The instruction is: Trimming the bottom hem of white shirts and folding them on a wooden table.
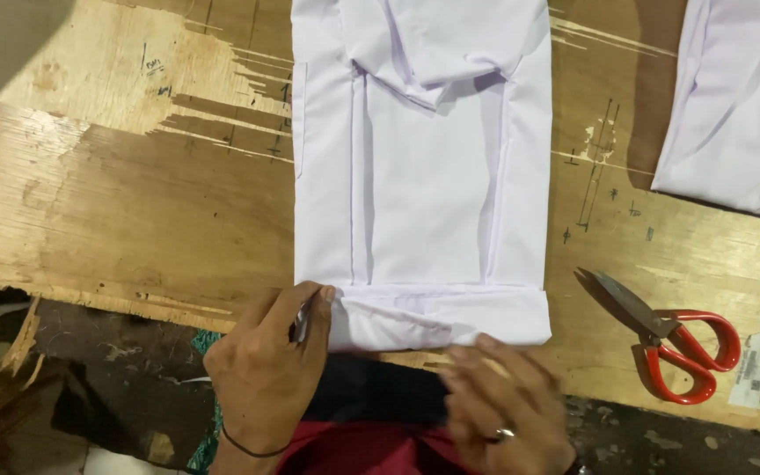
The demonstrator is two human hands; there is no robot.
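Head view of a worn plywood table (116, 202), its near edge chipped and splintered at the far left. The left hand (266, 369) sits at the table's front edge, fingers curled closed around a thin dark object, seemingly a pen or small tool (299, 327), too hidden to identify; its fingertips press against the lower left corner of a folded white shirt (420, 193). A thin dark band circles the left wrist. The shirt lies flat in the middle of the table, back side up, both sides turned inward as long vertical panels, and its bottom hem (442, 315) folded up into a narrow band just at the table's front edge. The right hand (499, 400), wearing a ring, is blurred; its fingers are extended and loosely spread, holding nothing, with the fingertips touching the lower edge of the folded hem. Further right, red-handled scissors (670, 339) lie closed on the wood, well apart from the shirt. A second white garment (736, 105) occupies the upper right corner.
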